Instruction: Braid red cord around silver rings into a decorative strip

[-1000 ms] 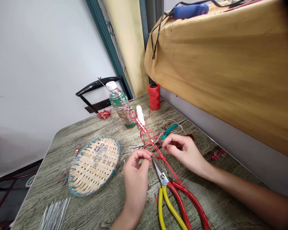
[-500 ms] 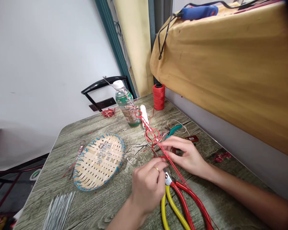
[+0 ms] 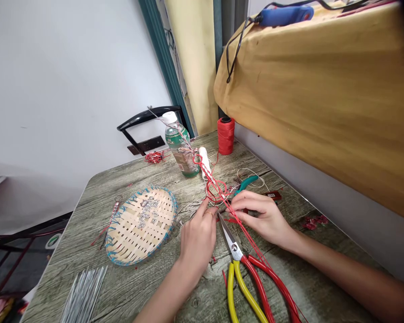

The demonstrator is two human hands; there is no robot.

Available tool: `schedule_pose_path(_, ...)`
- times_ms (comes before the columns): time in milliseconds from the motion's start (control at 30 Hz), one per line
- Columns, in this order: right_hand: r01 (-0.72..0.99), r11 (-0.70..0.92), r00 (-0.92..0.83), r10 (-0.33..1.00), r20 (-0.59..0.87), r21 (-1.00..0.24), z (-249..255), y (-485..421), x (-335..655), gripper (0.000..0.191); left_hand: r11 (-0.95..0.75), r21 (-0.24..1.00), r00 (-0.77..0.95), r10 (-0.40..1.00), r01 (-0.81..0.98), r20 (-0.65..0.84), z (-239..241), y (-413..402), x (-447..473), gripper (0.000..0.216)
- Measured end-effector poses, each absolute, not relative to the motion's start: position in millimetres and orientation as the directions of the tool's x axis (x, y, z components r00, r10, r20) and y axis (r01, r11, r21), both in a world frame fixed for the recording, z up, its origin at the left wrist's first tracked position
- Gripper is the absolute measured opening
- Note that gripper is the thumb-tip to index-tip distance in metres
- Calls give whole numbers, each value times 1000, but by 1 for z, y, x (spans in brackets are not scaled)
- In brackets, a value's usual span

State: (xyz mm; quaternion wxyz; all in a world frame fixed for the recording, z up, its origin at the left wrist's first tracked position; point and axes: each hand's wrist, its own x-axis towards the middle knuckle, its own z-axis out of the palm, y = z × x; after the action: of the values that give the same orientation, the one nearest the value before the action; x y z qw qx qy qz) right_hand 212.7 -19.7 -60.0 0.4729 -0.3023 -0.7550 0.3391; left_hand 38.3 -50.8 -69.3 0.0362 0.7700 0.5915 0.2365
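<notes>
A braided red and white cord [image 3: 208,176] stretches from the bottle toward me, its loose red strands running down past my right hand. The fingers of my left hand [image 3: 198,240], with a ring on one, are closed at a red strand beside a loop in the braid. My right hand [image 3: 261,217] has thumb and fingers pinched on the red cord just right of the braid. Scissors [image 3: 234,249] with red handles lie beneath the strands between my hands, beside pliers with yellow handles [image 3: 234,287]. The fingertips partly hide the cord.
A green-labelled bottle [image 3: 181,150], a white spool [image 3: 204,159] and a red thread spool [image 3: 226,137] stand at the back. To the left are a woven tray [image 3: 131,242] with small clear pieces and thin metal rods [image 3: 84,294]. A teal-handled tool [image 3: 245,184] lies behind my right hand.
My left hand has moved up and left, off the scissors' blades, to the loop in the braid. My right hand stays nearly in place. The view has shifted slightly.
</notes>
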Motion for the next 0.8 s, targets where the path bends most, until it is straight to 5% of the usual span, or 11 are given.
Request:
schedule_pose_path(233, 135, 569, -361, 791, 494, -811, -58, -20, 212, 14, -359, 388, 273, 927, 849, 258, -67, -39, 33, 30)
schedule_pose_path(467, 127, 522, -345, 821, 456, -844, -52, -21, 211, 10, -479, 456, 319, 866, 750, 384, -64, -43, 32, 32)
schedule_pose_path(800, 119, 467, -347, 846, 404, -876, -49, -24, 213, 8, -427, 702, 142, 892, 570, 428, -52, -56, 40, 13)
